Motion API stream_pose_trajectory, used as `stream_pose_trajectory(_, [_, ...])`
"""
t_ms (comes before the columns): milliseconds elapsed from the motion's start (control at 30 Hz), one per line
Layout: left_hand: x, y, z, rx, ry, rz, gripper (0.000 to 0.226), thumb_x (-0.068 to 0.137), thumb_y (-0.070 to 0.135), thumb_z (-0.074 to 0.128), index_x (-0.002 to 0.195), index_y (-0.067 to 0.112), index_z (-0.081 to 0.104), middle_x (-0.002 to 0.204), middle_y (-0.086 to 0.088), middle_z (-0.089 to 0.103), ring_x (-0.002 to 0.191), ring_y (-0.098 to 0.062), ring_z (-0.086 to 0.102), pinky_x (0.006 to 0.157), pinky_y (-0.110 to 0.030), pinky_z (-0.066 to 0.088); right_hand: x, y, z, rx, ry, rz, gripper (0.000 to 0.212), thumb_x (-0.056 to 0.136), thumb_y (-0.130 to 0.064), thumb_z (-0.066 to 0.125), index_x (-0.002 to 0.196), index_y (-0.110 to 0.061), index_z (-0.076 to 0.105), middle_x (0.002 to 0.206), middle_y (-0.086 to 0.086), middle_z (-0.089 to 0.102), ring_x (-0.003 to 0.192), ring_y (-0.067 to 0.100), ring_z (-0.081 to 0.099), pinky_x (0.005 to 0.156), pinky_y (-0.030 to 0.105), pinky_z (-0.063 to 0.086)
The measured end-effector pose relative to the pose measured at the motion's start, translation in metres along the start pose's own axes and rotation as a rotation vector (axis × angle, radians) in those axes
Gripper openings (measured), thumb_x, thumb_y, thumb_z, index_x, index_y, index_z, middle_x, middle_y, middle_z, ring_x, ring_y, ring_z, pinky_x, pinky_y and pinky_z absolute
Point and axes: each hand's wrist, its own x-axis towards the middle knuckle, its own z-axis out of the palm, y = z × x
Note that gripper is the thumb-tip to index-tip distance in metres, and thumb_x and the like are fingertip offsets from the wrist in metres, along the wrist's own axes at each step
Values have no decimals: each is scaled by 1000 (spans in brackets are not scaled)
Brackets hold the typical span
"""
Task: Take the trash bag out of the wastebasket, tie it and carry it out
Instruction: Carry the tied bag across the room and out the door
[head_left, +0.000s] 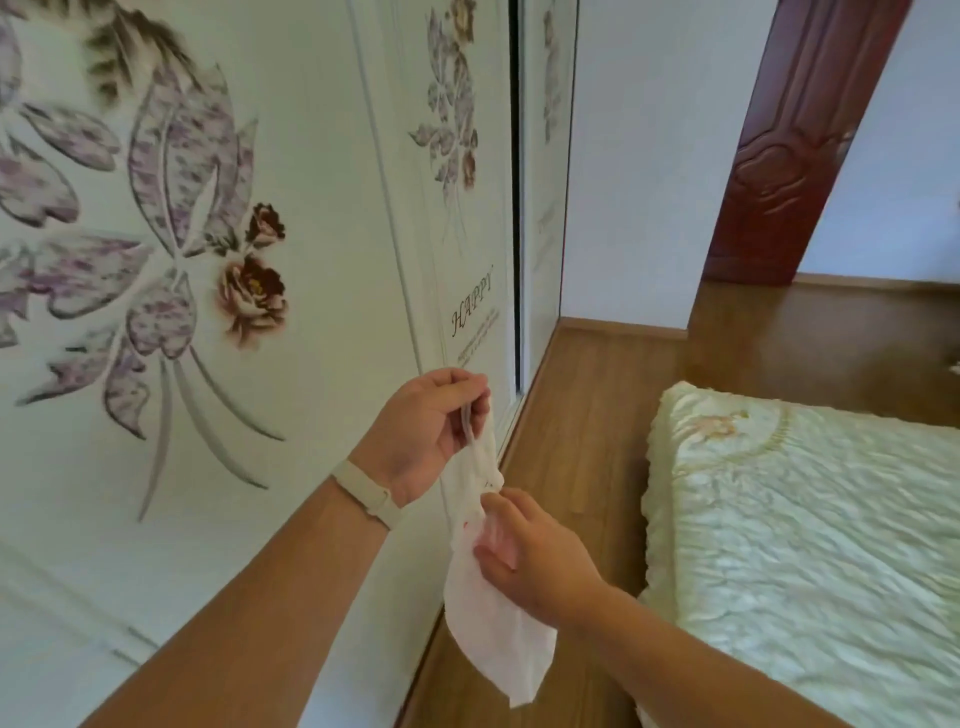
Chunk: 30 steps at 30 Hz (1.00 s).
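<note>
Lower centre of frame: right hand (530, 556) closed around the neck of a small white trash bag (493, 618), fingers pinching the gathered plastic just below the twist; bag body hanging slack beneath, clear of the floor. Centre: left hand (421, 431), pale wristband (363, 493) on the wrist, gripping the bag's drawn-up top and pulling it upward, taut. Wastebasket not in view; bag evidently already out. Step in hand, by judgement: tying. Next move likely to call for looping the top around and through while keeping the neck pinched. Right of frame: bed (810, 519) with pale quilted cover. Left and upper left: flowered wardrobe doors (182, 260). Upper right, farthest: red-brown door (789, 156) ajar, probable exit route.
</note>
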Motion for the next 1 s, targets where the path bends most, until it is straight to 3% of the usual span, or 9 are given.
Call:
stream_pose_trajectory(267, [148,16,-2,118,-342,-25,18,89,9,60,72,10,65,66,-5,60,59,-14,56,61,-25,50,101,64,-19,-85,106,189,56,80,-73,41,130,-57,21,130,-36,34,87,-2,51,62,0,29])
stream_pose_trajectory(467, [240,6,21,311,-510,11,19,87,23,62,73,12,67,65,-7,54,62,-19,51,68,-30,48,154,112,-39,-88,193,273,53,81,-67,45,129,-50,30,132,-28,41,94,2,55,71,7,41])
stream_pose_trajectory(633, [328,-16,48,414,-558,13,22,88,29,59,79,11,69,65,-4,55,65,-19,53,72,-31,48,199,179,-62,-104,200,291,44,83,-64,46,123,-47,38,119,-25,46,86,5,56,72,13,48])
stream_pose_trajectory(767, [398,-37,73,435,-528,5,21,90,27,58,78,13,69,65,-4,56,64,-20,53,72,-32,47,232,248,-81,-132,196,260,42,84,-62,46,122,-43,39,106,-27,38,79,4,52,70,17,51])
stream_pose_trajectory(1000, [523,-56,146,315,-431,-72,22,93,22,55,82,6,66,69,-8,53,64,-22,52,72,-34,49,294,372,-146,-118,193,291,46,86,-62,43,128,-43,38,112,-21,48,81,7,56,70,18,52])
